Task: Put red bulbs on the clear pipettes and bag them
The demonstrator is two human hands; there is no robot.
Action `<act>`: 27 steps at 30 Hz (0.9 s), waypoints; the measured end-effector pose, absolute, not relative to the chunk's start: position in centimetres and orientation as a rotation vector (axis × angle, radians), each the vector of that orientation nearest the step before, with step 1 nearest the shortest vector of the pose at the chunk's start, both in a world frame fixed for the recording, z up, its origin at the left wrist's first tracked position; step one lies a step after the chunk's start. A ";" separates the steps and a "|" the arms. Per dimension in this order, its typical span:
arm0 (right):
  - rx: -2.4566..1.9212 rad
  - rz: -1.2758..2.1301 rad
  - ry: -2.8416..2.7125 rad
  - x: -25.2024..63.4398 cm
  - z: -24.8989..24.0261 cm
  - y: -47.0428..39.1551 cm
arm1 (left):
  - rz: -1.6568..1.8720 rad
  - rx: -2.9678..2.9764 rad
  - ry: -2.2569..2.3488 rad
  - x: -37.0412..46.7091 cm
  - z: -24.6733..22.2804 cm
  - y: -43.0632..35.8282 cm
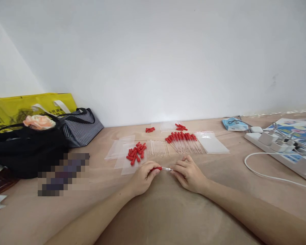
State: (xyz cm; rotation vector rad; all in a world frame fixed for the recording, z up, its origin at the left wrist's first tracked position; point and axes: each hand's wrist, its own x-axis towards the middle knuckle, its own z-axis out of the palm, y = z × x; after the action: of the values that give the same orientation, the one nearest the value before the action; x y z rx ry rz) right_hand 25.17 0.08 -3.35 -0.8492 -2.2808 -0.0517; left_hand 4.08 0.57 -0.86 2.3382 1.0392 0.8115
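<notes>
Between my hands, low over the front of the table, a red rubber dropper bulb (156, 168) meets the end of a clear glass tube (166, 168). My left hand (143, 176) pinches the bulb. The tube is gripped in the fingers of my right hand (190, 174). Beyond my left hand lies a pile of loose red bulbs (136, 153) on clear plastic bags (119, 149). A row of bare glass tubes (156, 148) lies beside the pile. To its right, droppers with red bulbs fitted (185, 141) are fanned out side by side.
A stack of clear zip bags (212, 143) lies right of the droppers. Smaller groups of bulbs (150, 129) and tubes (167, 127) sit near the wall. A power strip (275, 149) with a white cable is at right; a black bag (28, 149) and striped bag (82, 127) stand left.
</notes>
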 end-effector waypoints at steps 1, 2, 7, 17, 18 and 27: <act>-0.838 -0.061 -2.280 25.0 -3.3 0.0 | 0.802 2.289 1.050 4.1 -0.7 0.6; -0.825 -0.074 -2.280 24.9 -3.3 -0.2 | 0.799 2.243 1.065 4.2 -0.6 0.5; -0.782 -0.142 -2.287 24.3 -3.1 -0.7 | 0.878 2.115 1.128 4.4 -0.6 0.4; -0.560 -0.495 -2.441 25.4 -2.4 0.2 | 0.899 2.602 1.061 4.8 -0.9 -0.2; -0.547 -0.531 -2.433 25.5 -2.4 0.2 | 0.911 2.649 1.047 4.9 -1.0 -0.2; -0.740 -0.466 -2.327 24.9 -2.8 0.4 | 1.117 3.010 0.799 4.4 -1.4 0.5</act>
State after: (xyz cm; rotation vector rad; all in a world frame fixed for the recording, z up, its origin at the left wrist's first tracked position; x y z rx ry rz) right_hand 24.90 0.37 -2.80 -0.7404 -2.3275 -0.4657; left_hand 4.44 0.46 -1.36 3.0096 0.7989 1.1175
